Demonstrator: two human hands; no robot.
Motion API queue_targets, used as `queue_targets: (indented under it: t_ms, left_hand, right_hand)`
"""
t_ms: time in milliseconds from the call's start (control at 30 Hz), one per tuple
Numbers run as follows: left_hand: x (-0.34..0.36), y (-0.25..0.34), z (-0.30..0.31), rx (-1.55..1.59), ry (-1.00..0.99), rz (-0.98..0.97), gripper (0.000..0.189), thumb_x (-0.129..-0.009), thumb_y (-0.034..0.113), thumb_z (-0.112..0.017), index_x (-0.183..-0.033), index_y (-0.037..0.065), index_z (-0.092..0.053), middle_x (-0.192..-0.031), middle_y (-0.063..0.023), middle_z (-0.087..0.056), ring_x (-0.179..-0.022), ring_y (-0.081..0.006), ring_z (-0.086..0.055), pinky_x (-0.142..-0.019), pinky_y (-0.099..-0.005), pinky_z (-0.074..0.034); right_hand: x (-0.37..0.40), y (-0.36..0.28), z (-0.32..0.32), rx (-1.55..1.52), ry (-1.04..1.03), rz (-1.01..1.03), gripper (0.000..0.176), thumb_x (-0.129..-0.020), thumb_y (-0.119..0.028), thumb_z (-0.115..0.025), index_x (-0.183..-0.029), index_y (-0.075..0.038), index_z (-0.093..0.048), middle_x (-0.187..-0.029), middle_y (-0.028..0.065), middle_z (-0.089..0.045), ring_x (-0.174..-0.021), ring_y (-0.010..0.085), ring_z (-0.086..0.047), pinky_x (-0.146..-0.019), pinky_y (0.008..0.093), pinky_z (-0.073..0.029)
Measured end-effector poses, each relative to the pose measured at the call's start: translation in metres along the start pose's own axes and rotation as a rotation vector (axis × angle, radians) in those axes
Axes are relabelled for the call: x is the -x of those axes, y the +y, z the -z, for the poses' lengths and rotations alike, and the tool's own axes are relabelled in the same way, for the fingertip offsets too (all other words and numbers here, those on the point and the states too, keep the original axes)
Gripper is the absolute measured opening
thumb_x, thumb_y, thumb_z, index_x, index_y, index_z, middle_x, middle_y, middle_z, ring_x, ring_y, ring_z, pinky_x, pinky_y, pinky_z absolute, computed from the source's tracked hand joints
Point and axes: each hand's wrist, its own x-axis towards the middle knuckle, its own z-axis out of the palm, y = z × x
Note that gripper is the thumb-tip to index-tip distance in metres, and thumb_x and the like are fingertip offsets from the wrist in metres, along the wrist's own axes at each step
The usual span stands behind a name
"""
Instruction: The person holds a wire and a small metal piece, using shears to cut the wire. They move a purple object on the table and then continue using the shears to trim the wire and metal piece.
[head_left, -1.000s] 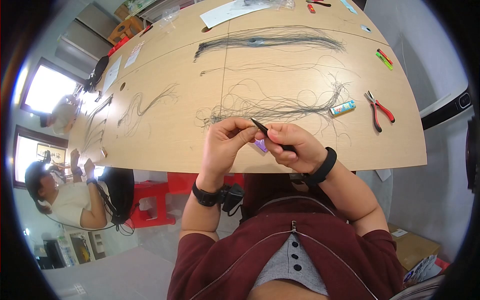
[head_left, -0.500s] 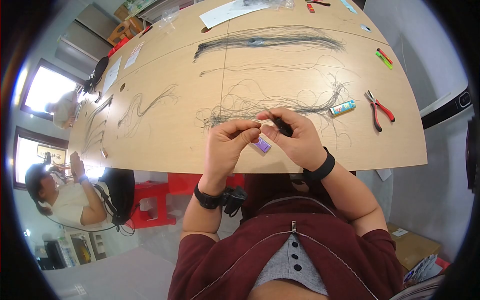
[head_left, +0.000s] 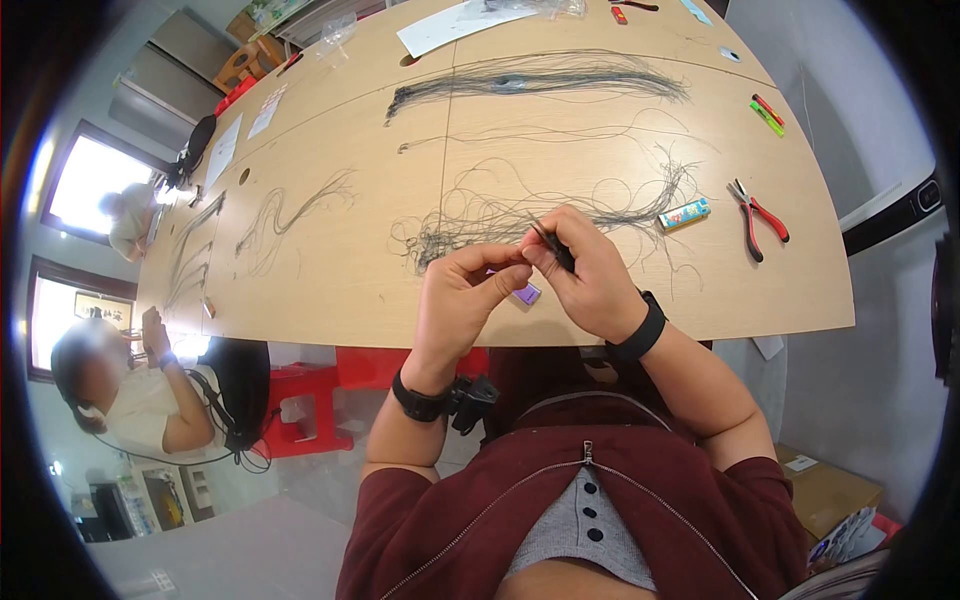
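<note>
Above the front edge of the wooden table, my left hand is closed in a pinch; whatever lies between its fingertips is too small to make out. My right hand grips a small dark tool, its thin tip pointing up and left. The fingertips of both hands meet or nearly meet. A purple box lies just below them, partly covered by my left hand. Behind the hands spreads a tangled bundle of thin dark strands. At its right end is a blue patterned box.
Red-handled pliers lie at the right. Further back are a long strand bundle, a white sheet and green and red items. More strands lie left. A seated person is beyond the left edge, near a red stool.
My right hand has shifted slightly left and closed more around the dark tool, which shows less now. My left hand has moved slightly right, and its wrist a little lower.
</note>
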Motion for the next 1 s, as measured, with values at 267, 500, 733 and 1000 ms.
queue_targets:
  t_ms: [267, 500, 733, 1000]
  left_hand:
    - [-0.001, -0.003, 0.004, -0.015, 0.052, -0.036, 0.015, -0.080, 0.006, -0.063, -0.093, -0.003, -0.061, -0.083, -0.0049, -0.061, -0.073, -0.0090, -0.056, -0.065, -0.0207, -0.045]
    - [-0.001, 0.002, 0.011, 0.046, 0.122, -0.215, 0.009, -0.081, 0.002, -0.061, -0.089, -0.001, -0.062, -0.084, -0.0047, -0.060, -0.073, -0.0087, -0.055, -0.066, -0.0194, -0.044]
    - [0.007, 0.019, 0.001, -0.058, 0.138, -0.212, 0.007, -0.079, -0.002, -0.061, -0.087, -0.002, -0.062, -0.085, -0.0053, -0.060, -0.074, -0.0094, -0.054, -0.066, -0.0211, -0.044]
    - [0.004, 0.031, 0.023, -0.475, 0.295, -0.525, 0.008, -0.080, -0.002, -0.060, -0.088, -0.002, -0.058, -0.079, -0.0039, -0.057, -0.070, -0.0094, -0.051, -0.064, -0.0213, -0.042]
  right_hand:
    - [-0.001, -0.001, 0.002, -0.011, -0.027, -0.050, 0.011, -0.084, -0.011, -0.056, -0.086, -0.001, -0.051, -0.079, 0.0085, -0.049, -0.072, 0.0192, -0.048, -0.065, 0.0275, -0.040]
    - [-0.001, 0.008, 0.005, -0.141, 0.032, -0.345, 0.014, -0.086, -0.014, -0.053, -0.091, -0.001, -0.051, -0.075, 0.0082, -0.051, -0.065, 0.0157, -0.051, -0.059, 0.0276, -0.041]
    - [-0.007, -0.021, 0.009, -0.757, -0.317, -0.606, 0.027, -0.088, -0.009, -0.049, -0.114, -0.002, -0.048, -0.073, 0.0051, -0.056, -0.055, 0.0100, -0.055, -0.053, 0.0204, -0.048]
    - [-0.009, -0.018, -0.006, -0.700, -0.317, -0.548, 0.020, -0.089, -0.013, -0.049, -0.104, 0.000, -0.052, -0.076, 0.0030, -0.056, -0.061, 0.0076, -0.056, -0.054, 0.0197, -0.048]
